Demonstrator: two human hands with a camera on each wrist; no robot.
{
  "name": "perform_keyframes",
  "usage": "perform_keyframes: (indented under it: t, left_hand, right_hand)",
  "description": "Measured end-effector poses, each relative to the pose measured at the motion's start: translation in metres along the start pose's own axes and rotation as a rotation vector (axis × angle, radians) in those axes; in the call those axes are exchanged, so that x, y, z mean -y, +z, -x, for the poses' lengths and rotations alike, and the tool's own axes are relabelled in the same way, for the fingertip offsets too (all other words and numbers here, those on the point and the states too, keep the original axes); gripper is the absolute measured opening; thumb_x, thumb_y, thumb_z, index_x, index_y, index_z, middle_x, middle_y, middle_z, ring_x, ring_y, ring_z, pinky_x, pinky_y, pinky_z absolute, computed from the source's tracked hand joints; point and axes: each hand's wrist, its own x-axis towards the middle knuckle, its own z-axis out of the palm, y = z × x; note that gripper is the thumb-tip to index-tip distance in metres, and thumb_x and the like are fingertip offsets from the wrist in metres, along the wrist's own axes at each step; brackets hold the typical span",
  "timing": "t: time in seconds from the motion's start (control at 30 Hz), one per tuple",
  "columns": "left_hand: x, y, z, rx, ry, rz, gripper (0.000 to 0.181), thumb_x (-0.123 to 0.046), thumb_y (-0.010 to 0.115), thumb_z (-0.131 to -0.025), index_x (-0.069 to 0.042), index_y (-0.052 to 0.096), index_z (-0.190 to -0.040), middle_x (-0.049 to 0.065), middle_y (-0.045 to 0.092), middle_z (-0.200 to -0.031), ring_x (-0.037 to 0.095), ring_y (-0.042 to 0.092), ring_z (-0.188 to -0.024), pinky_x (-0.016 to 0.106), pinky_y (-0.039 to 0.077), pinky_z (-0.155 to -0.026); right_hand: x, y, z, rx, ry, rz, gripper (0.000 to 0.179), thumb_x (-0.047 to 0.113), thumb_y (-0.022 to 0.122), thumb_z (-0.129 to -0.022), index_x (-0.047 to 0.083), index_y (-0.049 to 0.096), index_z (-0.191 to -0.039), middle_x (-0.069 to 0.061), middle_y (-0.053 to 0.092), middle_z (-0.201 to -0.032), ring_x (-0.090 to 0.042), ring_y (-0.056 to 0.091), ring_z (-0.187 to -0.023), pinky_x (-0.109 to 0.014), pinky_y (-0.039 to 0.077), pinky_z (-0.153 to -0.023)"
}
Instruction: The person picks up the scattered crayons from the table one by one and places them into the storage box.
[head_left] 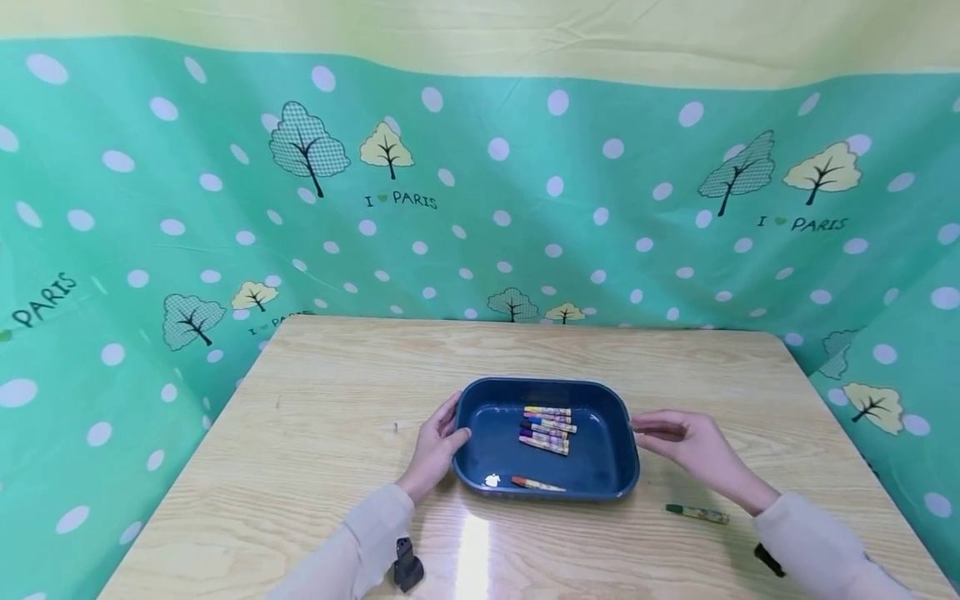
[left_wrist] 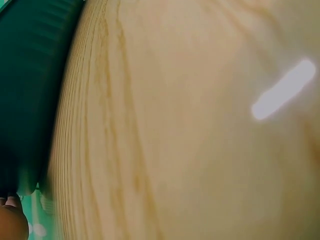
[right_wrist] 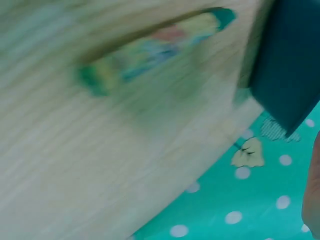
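Note:
A dark blue rectangular tray (head_left: 480, 479) stands on the table with several crayons (head_left: 547, 429) side by side near its middle. An orange-red crayon (head_left: 536, 483) lies apart, along the front wall inside. My left hand (head_left: 438, 442) grips the tray's left end, thumb over the rim and fingers outside. At the right end, the fingertips of my right hand (head_left: 686, 442) are right at the rim, with fingers extended and a gap above the thumb. A green crayon (head_left: 697, 514) lies on the table below that hand; the right wrist view shows it blurred, beside the tray's wall (right_wrist: 287, 60).
The light wooden table (head_left: 322, 375) reaches back to a green dotted curtain (head_left: 480, 183) printed with trees. A black strap piece (head_left: 407, 567) hangs at the left wrist. Light glares off the table in front of the tray.

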Motion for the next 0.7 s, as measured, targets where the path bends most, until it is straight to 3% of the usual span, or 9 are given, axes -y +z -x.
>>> perform_keyframes:
  t: [0.27,0.7]
  left_hand:
    - [0.002,-0.001,0.0,0.0,0.028,-0.002,0.06,0.005,0.05,-0.084,0.0,0.032,-0.141,0.025,0.034,-0.142,0.036,0.034,-0.132,0.04,0.032,-0.108]
    - [0.003,0.0,-0.003,-0.001,0.008,-0.003,0.061,0.004,0.051,-0.084,-0.005,0.033,-0.141,0.022,0.033,-0.144,0.034,0.033,-0.132,0.039,0.032,-0.108]
  right_hand:
    - [-0.028,-0.01,0.017,0.05,0.102,-0.026,0.043,0.024,0.067,-0.081,-0.002,0.061,-0.116,-0.018,0.063,-0.114,0.001,0.064,-0.09,-0.02,0.056,-0.077]
    - [-0.079,-0.013,0.046,0.182,0.155,-0.058,0.052,0.025,0.068,-0.08,-0.01,0.056,-0.117,-0.021,0.064,-0.111,0.002,0.064,-0.089,-0.017,0.056,-0.076]
